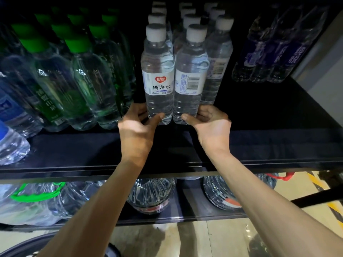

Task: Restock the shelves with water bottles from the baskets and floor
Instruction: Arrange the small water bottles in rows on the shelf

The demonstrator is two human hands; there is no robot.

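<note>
Two clear water bottles with white caps stand upright side by side at the front of a row on the dark shelf (259, 141). My left hand (137, 130) grips the base of the left bottle (157, 71), whose label with a red heart faces me. My right hand (211, 125) grips the base of the right bottle (191, 71), whose barcode faces me. Thumbs press on the fronts, fingers wrap behind. More white-capped bottles (220, 52) stand in rows right behind these two.
Green-capped bottles (78, 80) fill the shelf to the left, blue-labelled ones (11, 112) further left, purple-labelled bottles (274, 52) at the right. The shelf below holds large water jugs (150, 195), one with a green handle (37, 193). A tiled floor (222, 238) lies underneath.
</note>
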